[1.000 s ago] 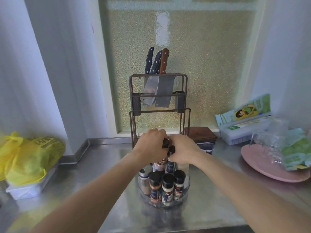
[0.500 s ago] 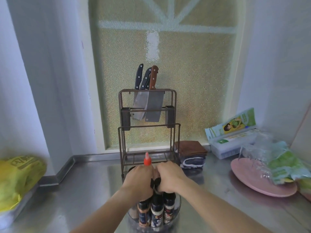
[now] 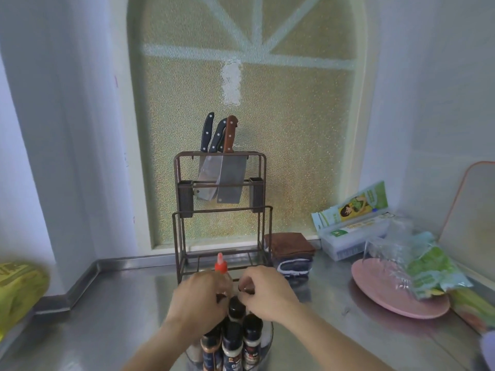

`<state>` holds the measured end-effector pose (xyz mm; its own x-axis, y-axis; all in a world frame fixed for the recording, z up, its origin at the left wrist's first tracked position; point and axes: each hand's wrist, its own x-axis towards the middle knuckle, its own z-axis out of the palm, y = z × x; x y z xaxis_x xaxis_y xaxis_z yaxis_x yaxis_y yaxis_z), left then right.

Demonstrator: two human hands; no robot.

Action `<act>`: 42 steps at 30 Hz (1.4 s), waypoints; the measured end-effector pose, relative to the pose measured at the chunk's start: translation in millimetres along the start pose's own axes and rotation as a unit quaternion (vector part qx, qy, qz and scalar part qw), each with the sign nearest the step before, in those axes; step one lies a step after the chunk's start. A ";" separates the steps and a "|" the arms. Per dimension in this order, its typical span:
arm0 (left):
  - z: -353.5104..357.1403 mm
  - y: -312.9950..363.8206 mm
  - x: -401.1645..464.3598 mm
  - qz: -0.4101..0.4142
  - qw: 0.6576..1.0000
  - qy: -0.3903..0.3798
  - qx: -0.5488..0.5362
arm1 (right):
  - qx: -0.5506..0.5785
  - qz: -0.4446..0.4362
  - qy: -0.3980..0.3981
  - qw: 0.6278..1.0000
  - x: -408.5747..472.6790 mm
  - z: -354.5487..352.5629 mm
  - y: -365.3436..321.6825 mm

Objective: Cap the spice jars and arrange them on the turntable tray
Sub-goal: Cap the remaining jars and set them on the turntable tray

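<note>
Several spice jars (image 3: 232, 344) with black caps stand packed in the clear turntable tray (image 3: 269, 341) at the bottom edge. My left hand (image 3: 197, 306) curls around a jar at the back of the tray, and most of that jar is hidden. My right hand (image 3: 267, 293) pinches a small dark cap (image 3: 246, 290) just above a black-capped jar (image 3: 236, 308) between the two hands. A bottle with a red nozzle (image 3: 220, 265) rises right behind my left hand. I cannot tell whether the hand touches it.
A brown wire knife rack (image 3: 222, 218) with cleavers stands right behind the tray. Folded cloths (image 3: 290, 249) lie to its right. A pink plate (image 3: 385, 298) with plastic bags and a cling-film box (image 3: 353, 231) fill the right. A yellow bag (image 3: 18, 287) sits at the far left.
The view has tilted up, so the tray sits at the bottom edge. The red nozzle has come into sight above my left hand. Both hands stay together over the back jars.
</note>
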<state>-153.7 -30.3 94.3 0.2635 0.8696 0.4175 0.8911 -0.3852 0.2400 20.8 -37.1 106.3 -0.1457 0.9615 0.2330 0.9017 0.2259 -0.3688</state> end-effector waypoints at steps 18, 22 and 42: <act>46.7 -32.5 -80.5 -0.292 0.925 -0.145 -0.195 | 0.203 0.191 -0.070 0.958 -64.2 78.5 54.6; 49.9 -29.5 -81.3 -0.308 0.915 -0.122 -0.229 | 0.341 0.249 -0.044 0.905 -66.6 88.2 48.6; -21.6 -141.1 -101.6 -0.334 0.911 -0.022 -0.240 | 0.389 0.159 -0.072 0.905 -5.0 135.3 -73.7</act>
<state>-314.1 -71.0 36.9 -0.2536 0.9673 0.0048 0.5970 0.1526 0.7876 -100.0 -37.4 10.5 -0.0312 0.9949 -0.0960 0.3566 -0.0787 -0.9309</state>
